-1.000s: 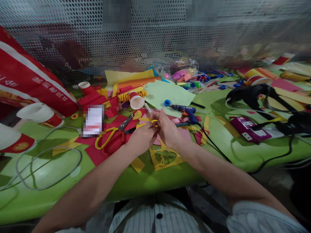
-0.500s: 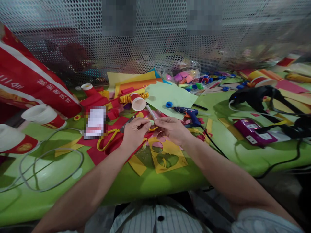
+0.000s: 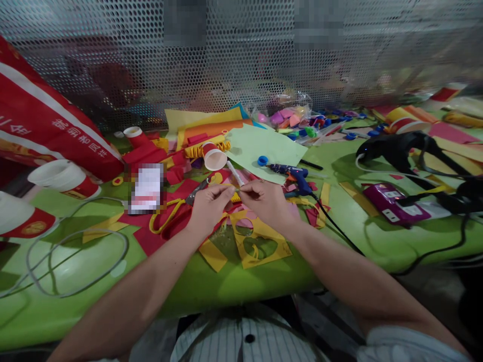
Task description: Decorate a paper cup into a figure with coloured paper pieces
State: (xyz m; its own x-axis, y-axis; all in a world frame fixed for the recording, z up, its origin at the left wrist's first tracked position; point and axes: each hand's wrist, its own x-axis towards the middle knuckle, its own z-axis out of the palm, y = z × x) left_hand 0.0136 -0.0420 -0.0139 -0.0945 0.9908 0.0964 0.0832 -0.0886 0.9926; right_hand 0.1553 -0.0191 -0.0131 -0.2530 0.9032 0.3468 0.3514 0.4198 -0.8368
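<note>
My left hand (image 3: 211,203) and my right hand (image 3: 266,201) meet above the middle of the table, thumbs and index fingers pinched tip to tip. Between them is a tiny pale green piece, now almost wholly hidden by the fingertips. Just beyond the fingers lies a white pen-like stick (image 3: 236,174). Below the hands is a yellow paper sheet (image 3: 266,227) with a round and a heart-shaped hole. Scissors with yellow handles (image 3: 174,202) lie left of my left hand. A blue glue gun (image 3: 298,178) rests beyond my right hand.
A paper cup (image 3: 216,160) lies tipped behind the hands, near a pale green sheet (image 3: 271,148). White-and-red cups (image 3: 64,178) and a red bag (image 3: 56,120) stand left. A purple power socket (image 3: 392,203) with cables sits right. Perforated metal (image 3: 241,65) closes the back.
My fingertips have closed in, and the pale green piece between them is covered more than before. Right-hand fingers have curled tighter. The things on the table lie as they did.
</note>
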